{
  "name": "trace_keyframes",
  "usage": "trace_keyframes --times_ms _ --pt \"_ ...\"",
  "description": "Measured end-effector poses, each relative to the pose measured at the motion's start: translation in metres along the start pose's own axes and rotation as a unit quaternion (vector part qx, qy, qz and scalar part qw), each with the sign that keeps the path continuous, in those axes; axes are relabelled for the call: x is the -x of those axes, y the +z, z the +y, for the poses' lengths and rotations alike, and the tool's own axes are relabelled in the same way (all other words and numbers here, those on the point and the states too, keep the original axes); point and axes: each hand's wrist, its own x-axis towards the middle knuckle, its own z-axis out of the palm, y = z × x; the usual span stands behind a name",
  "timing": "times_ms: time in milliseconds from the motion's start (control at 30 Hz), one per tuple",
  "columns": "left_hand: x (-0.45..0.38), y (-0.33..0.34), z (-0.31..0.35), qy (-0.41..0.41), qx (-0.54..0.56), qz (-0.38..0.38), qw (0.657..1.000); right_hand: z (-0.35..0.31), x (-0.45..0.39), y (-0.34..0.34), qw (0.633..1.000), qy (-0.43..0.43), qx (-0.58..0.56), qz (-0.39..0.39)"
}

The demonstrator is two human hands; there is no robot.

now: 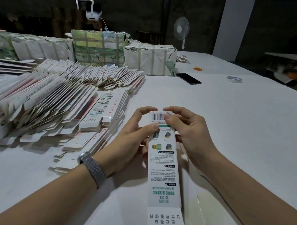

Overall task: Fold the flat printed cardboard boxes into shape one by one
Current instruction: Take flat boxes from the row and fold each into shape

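Both hands pinched the long printed box [164, 156] at its twelve-o'clock end: left hand [134, 134], right hand [188, 132]; its six-o'clock end ran out of frame.

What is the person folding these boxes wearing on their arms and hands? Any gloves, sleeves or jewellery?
No gloves and no sleeves show: both forearms are bare down to the frame's lower edge. The left hand has a wristband of silver-grey woven metal mesh with a smooth rounded clasp or case at its top. The right hand and its wrist carry nothing. No rings show on the visible fingers.
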Motion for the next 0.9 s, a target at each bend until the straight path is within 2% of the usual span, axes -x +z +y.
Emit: trace_keyframes --times_ms 300,900 --pt "0.0001 0.0003 -0.0002 -0.006 0.036 -0.013 0.999 0.0014 0.0001 -0.0006 1.0 0.013 0.004 -0.006" --pt "-0.0028 0.0014 -0.0023 0.003 -0.004 0.01 1.0 0.0015 0.0023 0.0044 0.999 0.03 0.013 0.002"
